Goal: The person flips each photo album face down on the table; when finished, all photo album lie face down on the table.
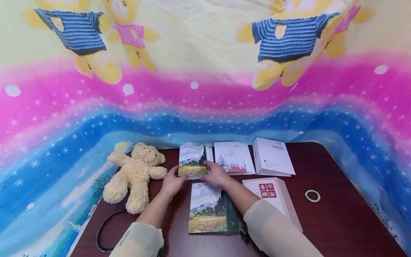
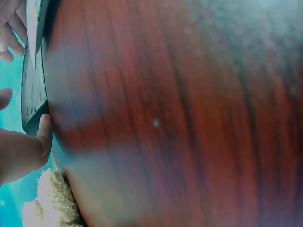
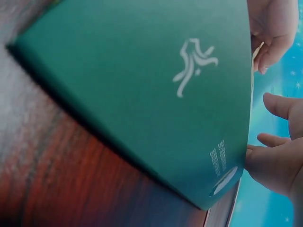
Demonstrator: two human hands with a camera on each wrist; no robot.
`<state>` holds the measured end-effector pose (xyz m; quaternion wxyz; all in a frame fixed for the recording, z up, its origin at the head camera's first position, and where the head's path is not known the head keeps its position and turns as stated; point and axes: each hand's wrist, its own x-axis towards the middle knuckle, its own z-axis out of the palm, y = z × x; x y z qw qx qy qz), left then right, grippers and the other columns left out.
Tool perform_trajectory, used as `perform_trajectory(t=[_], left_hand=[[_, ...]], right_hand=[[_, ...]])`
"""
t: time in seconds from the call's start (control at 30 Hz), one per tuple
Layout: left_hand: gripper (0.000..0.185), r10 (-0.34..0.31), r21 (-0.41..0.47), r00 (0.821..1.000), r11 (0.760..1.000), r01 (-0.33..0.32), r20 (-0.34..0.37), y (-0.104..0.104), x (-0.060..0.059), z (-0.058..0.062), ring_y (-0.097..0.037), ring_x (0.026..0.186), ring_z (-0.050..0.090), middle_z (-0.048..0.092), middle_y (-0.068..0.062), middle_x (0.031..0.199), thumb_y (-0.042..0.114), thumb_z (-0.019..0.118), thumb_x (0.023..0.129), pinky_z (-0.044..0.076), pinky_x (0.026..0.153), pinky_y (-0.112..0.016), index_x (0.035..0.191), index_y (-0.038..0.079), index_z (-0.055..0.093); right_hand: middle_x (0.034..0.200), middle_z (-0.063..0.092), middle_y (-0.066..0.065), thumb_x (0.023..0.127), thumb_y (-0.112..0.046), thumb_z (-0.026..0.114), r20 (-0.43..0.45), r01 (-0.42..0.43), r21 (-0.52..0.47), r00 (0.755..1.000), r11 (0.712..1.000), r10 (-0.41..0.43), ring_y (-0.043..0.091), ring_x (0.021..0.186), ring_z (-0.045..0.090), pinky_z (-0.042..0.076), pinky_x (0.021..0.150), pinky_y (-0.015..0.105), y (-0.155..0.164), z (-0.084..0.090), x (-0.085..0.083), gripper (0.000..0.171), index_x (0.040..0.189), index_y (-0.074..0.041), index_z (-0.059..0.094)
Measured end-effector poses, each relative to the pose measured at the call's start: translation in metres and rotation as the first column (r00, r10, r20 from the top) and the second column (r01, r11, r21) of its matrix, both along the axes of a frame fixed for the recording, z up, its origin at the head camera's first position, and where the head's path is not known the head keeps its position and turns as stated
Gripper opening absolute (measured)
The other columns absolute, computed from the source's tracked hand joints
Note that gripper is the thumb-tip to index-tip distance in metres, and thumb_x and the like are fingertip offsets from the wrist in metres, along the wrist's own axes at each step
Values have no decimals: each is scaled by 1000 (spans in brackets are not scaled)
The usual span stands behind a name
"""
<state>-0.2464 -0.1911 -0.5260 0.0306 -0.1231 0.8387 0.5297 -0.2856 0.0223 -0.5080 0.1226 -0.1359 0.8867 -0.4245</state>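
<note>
Closest to us lies a green box point(image 1: 213, 208) with a painted front, and just past it both hands, the left hand point(image 1: 172, 184) and right hand point(image 1: 217, 175), pinch the near edge of a matching small book point(image 1: 193, 161) lying flat on the table point(image 1: 337, 221).

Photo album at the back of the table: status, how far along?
Done: the slipcase lies near the person with no hand on it. In hand: left hand and right hand both hold the photo album flat on the table. Left: it is unopened; white card booklets beside it are untouched.
</note>
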Motion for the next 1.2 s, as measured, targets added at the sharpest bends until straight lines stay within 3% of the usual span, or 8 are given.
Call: perform_trajectory(t=[0.8,1.2], left_hand=[[69,41,76,999,996,-38,-29,-1,0,2,-47,140,44,40,-30,156,22,67,101,45,106,-60,158,0,36],[65,78,98,993,993,-69,-87,0,0,4,-44,138,44,44,-28,153,18,67,101,46,104,-58,156,1,39]], right_hand=[[153,52,17,92,-26,78,20,-6,20,1000,1000,6,40,138,49,43,110,56,-2,-4,-2,75,157,-10,45],[154,51,17,94,-28,76,41,-9,-14,999,1000,10,40,140,47,43,111,57,-4,-5,-3,73,157,-9,45]])
